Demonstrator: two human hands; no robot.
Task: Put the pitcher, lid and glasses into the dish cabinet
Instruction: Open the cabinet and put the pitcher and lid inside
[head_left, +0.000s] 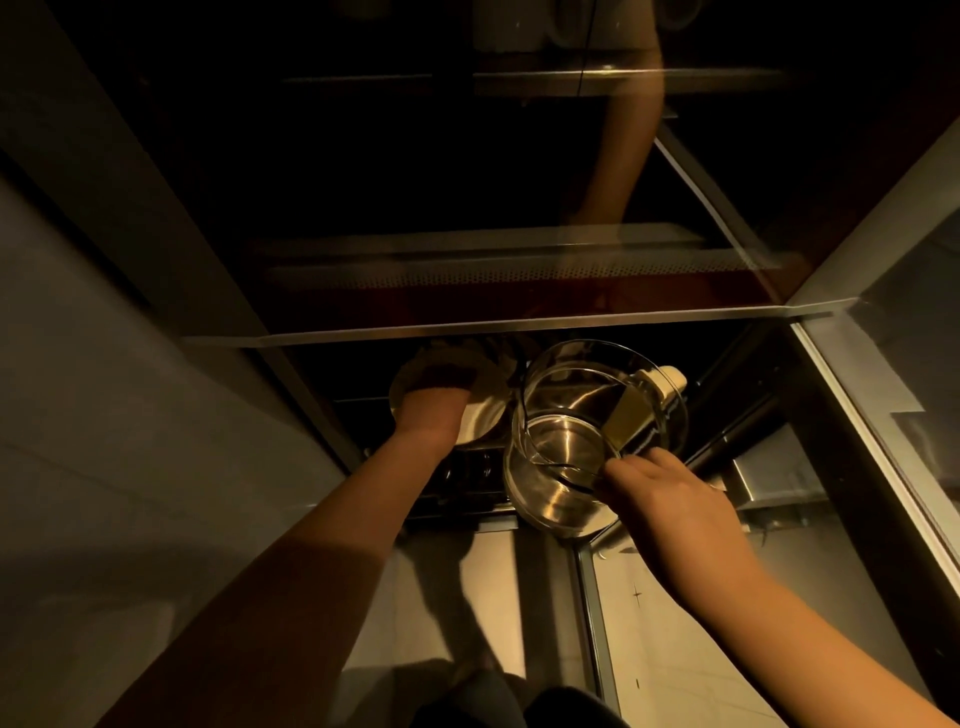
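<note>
A clear glass pitcher (561, 467) hangs tilted at the mouth of the cabinet's lower compartment (737, 415). My right hand (670, 499) is shut on its near rim and handle. A cream-coloured piece (670, 382) shows at the pitcher's far right side. To its left, my left hand (441, 387) reaches into the compartment and lies over a pale round lid (485, 421), fingers curled on its far part in deep shadow. No glasses are visible.
A metal ledge (519, 325) crosses just above both hands. Above it a dark glass front (467, 182) reflects my arm. An open door (883, 312) stands at the right. A dark rack (467, 473) lies beneath my left wrist.
</note>
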